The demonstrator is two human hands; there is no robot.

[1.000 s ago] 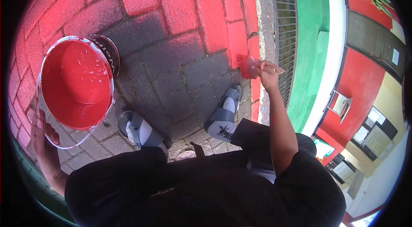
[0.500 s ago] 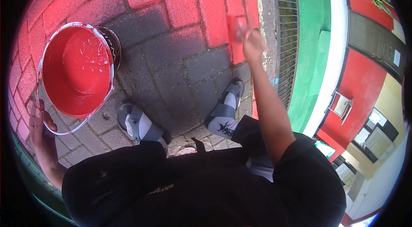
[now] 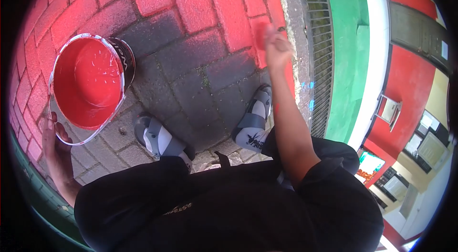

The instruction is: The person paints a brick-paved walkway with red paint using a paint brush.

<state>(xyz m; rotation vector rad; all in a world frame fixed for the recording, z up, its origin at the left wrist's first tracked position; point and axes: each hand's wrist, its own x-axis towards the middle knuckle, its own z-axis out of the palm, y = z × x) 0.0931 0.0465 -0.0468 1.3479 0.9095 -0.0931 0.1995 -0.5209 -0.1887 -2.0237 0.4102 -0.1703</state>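
Note:
My left hand [image 3: 56,149] has its fingers hooked round the thin wire handle [image 3: 86,143] of a paint bucket [image 3: 125,63]. The bucket is tilted towards me, its inside coated in red paint [image 3: 98,73], with a whitish smeared rim. Over the paving at the right, my right hand [image 3: 278,51] is closed round what looks like a paintbrush [image 3: 267,35], smeared by motion. Its red end meets a red-painted paver [image 3: 260,56] beside the kerb. Dark grey pavers [image 3: 183,94] lie between the bucket and this hand, some partly dusted with red.
My feet, in grey sandals [image 3: 160,140] and white socks, stand on the unpainted pavers. Along the right run a pale kerb [image 3: 292,9], a metal drain grate [image 3: 318,37] and a green strip [image 3: 346,51]. Beyond are a red wall [image 3: 410,90] and a chair [image 3: 389,111].
My right hand has shifted slightly down and left, the brush still at the paver by the kerb. The bucket and left hand sit slightly further right in view, as the view itself has shifted.

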